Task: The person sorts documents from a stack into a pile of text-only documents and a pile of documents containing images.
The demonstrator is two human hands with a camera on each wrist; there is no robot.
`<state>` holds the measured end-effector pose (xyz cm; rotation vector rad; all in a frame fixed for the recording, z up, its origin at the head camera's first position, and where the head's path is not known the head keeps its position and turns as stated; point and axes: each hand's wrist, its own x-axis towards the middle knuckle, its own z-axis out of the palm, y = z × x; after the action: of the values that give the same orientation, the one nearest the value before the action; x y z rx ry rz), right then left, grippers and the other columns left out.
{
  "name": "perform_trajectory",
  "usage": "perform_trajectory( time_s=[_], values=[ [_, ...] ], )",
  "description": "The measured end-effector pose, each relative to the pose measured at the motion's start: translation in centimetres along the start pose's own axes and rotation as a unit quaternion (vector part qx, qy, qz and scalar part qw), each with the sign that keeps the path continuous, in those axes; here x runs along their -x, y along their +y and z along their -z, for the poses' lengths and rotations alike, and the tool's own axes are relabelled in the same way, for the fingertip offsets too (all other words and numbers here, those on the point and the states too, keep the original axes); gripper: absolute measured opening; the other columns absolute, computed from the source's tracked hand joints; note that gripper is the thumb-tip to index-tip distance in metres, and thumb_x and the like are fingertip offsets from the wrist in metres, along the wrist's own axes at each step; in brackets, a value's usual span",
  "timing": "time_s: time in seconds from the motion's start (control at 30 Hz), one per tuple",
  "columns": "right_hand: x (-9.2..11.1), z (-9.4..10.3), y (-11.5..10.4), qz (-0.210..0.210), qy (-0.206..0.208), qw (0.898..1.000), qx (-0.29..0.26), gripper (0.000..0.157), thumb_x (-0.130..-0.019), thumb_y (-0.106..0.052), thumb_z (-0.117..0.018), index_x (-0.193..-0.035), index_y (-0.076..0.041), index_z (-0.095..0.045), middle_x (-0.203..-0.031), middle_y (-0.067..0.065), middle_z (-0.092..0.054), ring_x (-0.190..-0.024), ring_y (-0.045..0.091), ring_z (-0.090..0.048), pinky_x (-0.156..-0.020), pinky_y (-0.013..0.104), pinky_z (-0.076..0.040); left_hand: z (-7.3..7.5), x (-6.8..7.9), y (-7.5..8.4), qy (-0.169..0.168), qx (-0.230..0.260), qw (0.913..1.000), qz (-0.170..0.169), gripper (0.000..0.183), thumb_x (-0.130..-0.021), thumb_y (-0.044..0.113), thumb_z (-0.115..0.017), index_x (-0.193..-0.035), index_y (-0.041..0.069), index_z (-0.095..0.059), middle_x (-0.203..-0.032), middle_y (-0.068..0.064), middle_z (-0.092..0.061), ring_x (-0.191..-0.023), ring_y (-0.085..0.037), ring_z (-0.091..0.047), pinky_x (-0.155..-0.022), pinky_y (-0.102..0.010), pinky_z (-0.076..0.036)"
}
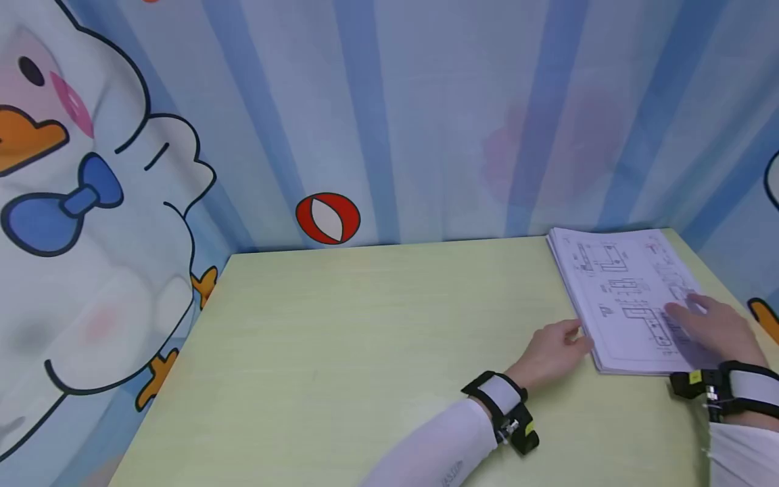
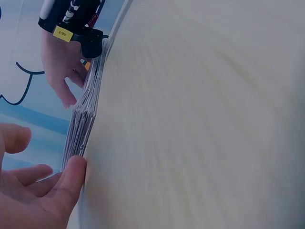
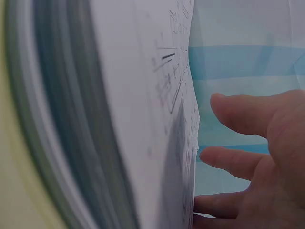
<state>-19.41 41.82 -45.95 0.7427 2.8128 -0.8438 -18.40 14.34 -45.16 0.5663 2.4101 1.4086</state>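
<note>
A thick stack of white papers [image 1: 615, 348], printed with line drawings, lies at the right of the table. My left hand [image 1: 550, 353] is at the stack's left edge, its fingers loosely bent. In the left wrist view one fingertip of the left hand [image 2: 43, 198] meets the layered edge of the stack [image 2: 78, 133]. Over the top sheet, near the right side, hovers or rests my right hand [image 1: 721, 330]. The right wrist view has the right hand [image 3: 259, 157] with fingers spread, lower fingertips right at the printed surface [image 3: 138, 105].
The pale yellow table [image 1: 365, 338] extends to the left of the stack. Behind it hangs a blue striped curtain [image 1: 426, 135] with a red ball print. A large cartoon duck [image 1: 115, 270] is printed at the left. Both wrists wear black straps with small cameras.
</note>
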Motion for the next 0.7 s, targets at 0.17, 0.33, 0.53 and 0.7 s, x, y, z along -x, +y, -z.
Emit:
perform_trajectory(
  time_s=[0.17,0.33,0.53,0.7],
  values=[
    [0.3,0.0,-0.5,0.011,0.005,1.000,0.007,0.082,-0.092,-0.055,-0.032,-0.139,0.008,-0.007,-0.135,0.044,-0.011,-0.112,0.058,-0.023,-0.093,0.068,-0.023,-0.5,-0.6,0.1,-0.005,0.013,0.9997,0.021,0.040,-0.090,0.038,-0.050,-0.130,0.029,-0.049,-0.118,0.008,-0.060,-0.097,-0.003,-0.053,-0.079,-0.023,-0.045],
    [0.8,-0.1,-1.3,0.015,0.011,1.000,0.011,0.078,-0.093,-0.051,-0.033,-0.138,0.009,-0.012,-0.135,0.044,-0.011,-0.115,0.059,-0.021,-0.093,0.067,-0.024,-0.7,-1.2,0.0,-0.014,0.032,0.9991,0.024,0.039,-0.091,0.037,-0.050,-0.129,0.029,-0.050,-0.116,0.011,-0.060,-0.100,-0.002,-0.052,-0.081,-0.022,-0.045],
    [1.1,-0.1,-1.7,0.020,0.019,1.000,0.009,0.077,-0.093,-0.050,-0.033,-0.137,0.010,-0.014,-0.132,0.045,-0.021,-0.108,0.054,-0.032,-0.090,0.063,-0.031,-0.9,-1.4,0.0,-0.009,0.047,0.9985,0.028,0.042,-0.091,0.037,-0.050,-0.130,0.024,-0.049,-0.120,0.009,-0.058,-0.105,-0.002,-0.051,-0.083,-0.023,-0.045],
    [1.6,-0.2,-1.9,0.048,0.003,0.999,0.013,0.080,-0.092,-0.053,-0.033,-0.136,0.012,-0.017,-0.127,0.046,-0.026,-0.100,0.051,-0.036,-0.085,0.063,-0.034,-1.0,-1.4,-0.2,0.012,0.054,0.9977,0.037,0.044,-0.090,0.033,-0.052,-0.131,0.018,-0.049,-0.117,0.008,-0.060,-0.094,-0.001,-0.052,-0.078,-0.021,-0.044]
  ],
)
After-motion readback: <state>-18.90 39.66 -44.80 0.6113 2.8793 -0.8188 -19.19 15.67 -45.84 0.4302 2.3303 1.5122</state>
